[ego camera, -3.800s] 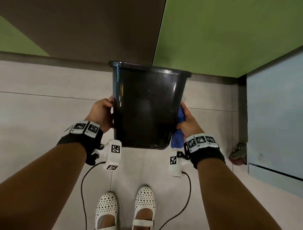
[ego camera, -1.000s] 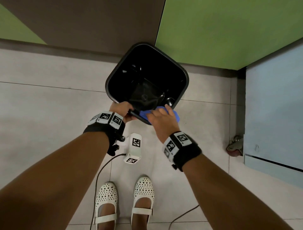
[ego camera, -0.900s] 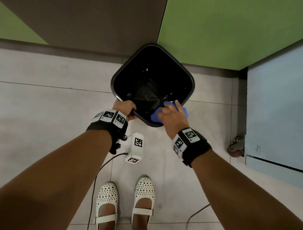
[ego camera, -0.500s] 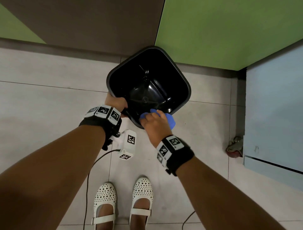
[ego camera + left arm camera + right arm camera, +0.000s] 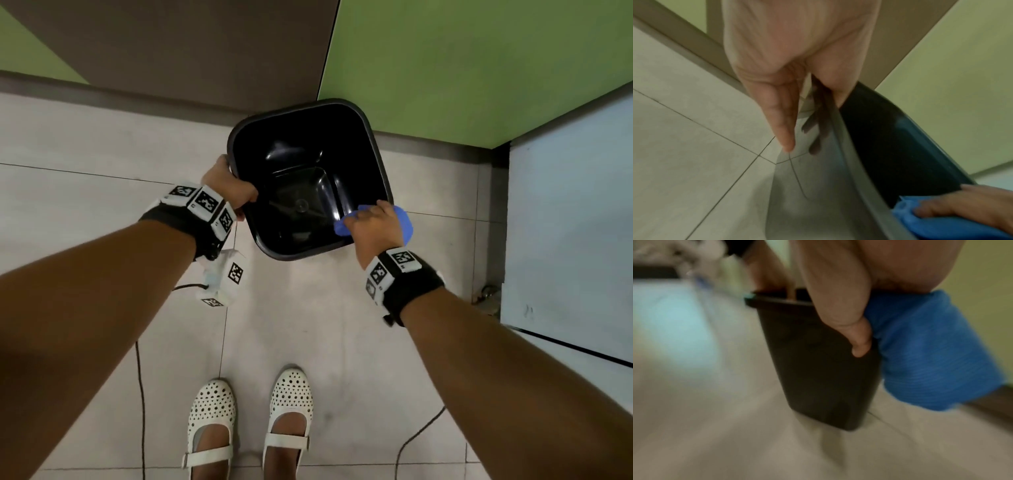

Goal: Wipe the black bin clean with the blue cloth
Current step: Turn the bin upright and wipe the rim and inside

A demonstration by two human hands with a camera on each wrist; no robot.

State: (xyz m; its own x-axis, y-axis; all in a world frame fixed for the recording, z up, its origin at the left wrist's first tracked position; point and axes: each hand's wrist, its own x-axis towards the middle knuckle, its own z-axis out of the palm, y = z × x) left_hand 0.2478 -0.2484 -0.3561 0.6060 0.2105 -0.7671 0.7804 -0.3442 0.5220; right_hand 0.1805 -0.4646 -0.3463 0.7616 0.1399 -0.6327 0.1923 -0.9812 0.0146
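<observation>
The black bin is held up off the tiled floor, its mouth turned toward the head camera so the glossy inside and the square bottom show. It hangs in front of the green and brown wall panels, above and ahead of a pair of white perforated shoes.

The left hand grips the bin's left rim: the thumb lies over the rim on the inside, and in the left wrist view the fingers run down the outer wall, so the hand is clasped on the bin.

The right hand holds the blue cloth draped over the bin's near right rim. Its fingers press the cloth from the inside of the rim, and in the right wrist view the thumb lies on the outer wall while a fold of cloth hangs down outside the bin. The hand is thus pinching cloth and rim together. The right wrist view is blurred.

Both wrists carry black bands with white marker blocks, and thin cables trail to the floor.
</observation>
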